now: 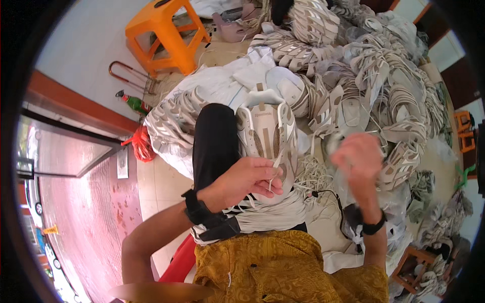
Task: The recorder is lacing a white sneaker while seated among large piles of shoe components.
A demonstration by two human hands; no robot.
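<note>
A beige and white shoe upper (265, 118) lies on my lap beside my black-clad knee, its tongue and eyelet rows facing up. Over its near end, my left hand (257, 177) pinches a thin white shoelace (277, 161) between thumb and fingers. My right hand (357, 155) is raised off to the right, apart from the upper; motion smears its fingers, so what it may hold does not show. Across my lap runs a thick bundle of white laces (268, 218), just below the left hand.
Stacked shoe uppers (399, 101) heap up on the right and far side. More uppers (177, 118) lie on a white sack at the left. Loose laces (316, 177) tangle by my right side. An orange stool (164, 38), a green bottle (135, 104) and a red bag (142, 144) stand leftward.
</note>
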